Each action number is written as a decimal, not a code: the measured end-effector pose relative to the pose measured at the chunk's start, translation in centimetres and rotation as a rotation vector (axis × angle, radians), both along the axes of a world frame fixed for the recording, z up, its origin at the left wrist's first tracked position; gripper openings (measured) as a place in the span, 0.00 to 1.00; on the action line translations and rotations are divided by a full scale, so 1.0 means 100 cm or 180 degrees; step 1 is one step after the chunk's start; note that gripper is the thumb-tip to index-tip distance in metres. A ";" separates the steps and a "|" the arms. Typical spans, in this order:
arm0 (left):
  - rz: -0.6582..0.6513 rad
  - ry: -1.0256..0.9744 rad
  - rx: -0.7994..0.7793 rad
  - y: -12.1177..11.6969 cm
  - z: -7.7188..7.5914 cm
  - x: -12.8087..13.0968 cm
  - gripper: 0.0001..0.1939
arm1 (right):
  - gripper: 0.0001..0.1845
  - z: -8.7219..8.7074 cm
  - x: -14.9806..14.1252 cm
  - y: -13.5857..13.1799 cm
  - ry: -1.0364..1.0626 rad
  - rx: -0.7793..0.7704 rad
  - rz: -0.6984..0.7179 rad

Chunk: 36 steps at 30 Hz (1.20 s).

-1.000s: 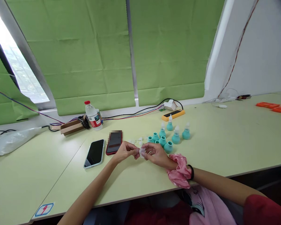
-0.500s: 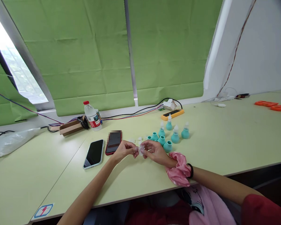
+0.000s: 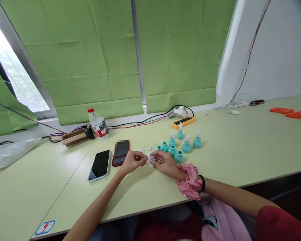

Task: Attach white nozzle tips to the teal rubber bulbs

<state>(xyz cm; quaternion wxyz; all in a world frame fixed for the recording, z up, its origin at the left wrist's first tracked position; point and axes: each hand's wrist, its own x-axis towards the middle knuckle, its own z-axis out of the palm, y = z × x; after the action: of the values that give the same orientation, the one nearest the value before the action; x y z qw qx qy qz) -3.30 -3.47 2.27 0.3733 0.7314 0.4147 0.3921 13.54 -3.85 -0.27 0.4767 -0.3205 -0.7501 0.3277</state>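
Note:
My right hand (image 3: 165,164) grips a small clear plastic piece (image 3: 152,160), roughly cup-shaped, between thumb and fingers just above the table. Close on its left side, my left hand (image 3: 134,162) is closed in a pinch, its fingertips near the piece; whatever they hold is too small to make out. Behind my right hand stand several open-necked teal rubber bulbs (image 3: 178,156). Farther back are several teal bulbs fitted with clear pointed tips (image 3: 186,146). Small whitish clear parts (image 3: 148,149) lie beyond my fingertips, partly hidden.
Left of my hands lie a pale-cased phone (image 3: 99,165) and a red-cased phone (image 3: 120,153). A red-capped bottle (image 3: 98,125) stands by an open cardboard box (image 3: 75,138). A yellow-orange device (image 3: 183,123) and cables lie along the back. Orange objects (image 3: 298,115) are far right.
My left fingertips have drawn slightly left, away from the clear piece, which stays in my right hand. The whole view has shifted a little.

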 end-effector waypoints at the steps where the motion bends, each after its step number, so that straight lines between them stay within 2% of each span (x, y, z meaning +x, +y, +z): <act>1: 0.0015 0.0040 0.0018 0.000 0.000 0.000 0.12 | 0.11 0.000 0.000 0.000 -0.0025 0.0025 -0.0001; 11: 0.0222 0.0359 0.0410 -0.004 0.001 0.005 0.10 | 0.10 0.002 0.001 0.000 -0.0234 0.0397 -0.0165; 20: -0.0091 -0.0124 -0.0149 0.002 0.001 -0.001 0.12 | 0.09 0.005 0.002 -0.001 -0.0257 0.0505 -0.0113; 27: -0.0043 -0.0389 -0.0365 0.002 0.003 -0.003 0.13 | 0.10 0.005 0.000 -0.001 -0.0216 0.0411 -0.0103; 36: 0.0028 -0.0252 -0.0083 -0.002 0.004 0.006 0.10 | 0.09 0.004 0.000 0.000 -0.0291 0.0634 -0.0389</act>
<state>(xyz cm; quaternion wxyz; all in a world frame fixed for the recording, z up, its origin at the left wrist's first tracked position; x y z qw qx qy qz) -2.74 -3.69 2.68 0.3972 0.7086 0.4079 0.4169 13.54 -3.88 0.16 0.4906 -0.3312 -0.7789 0.2070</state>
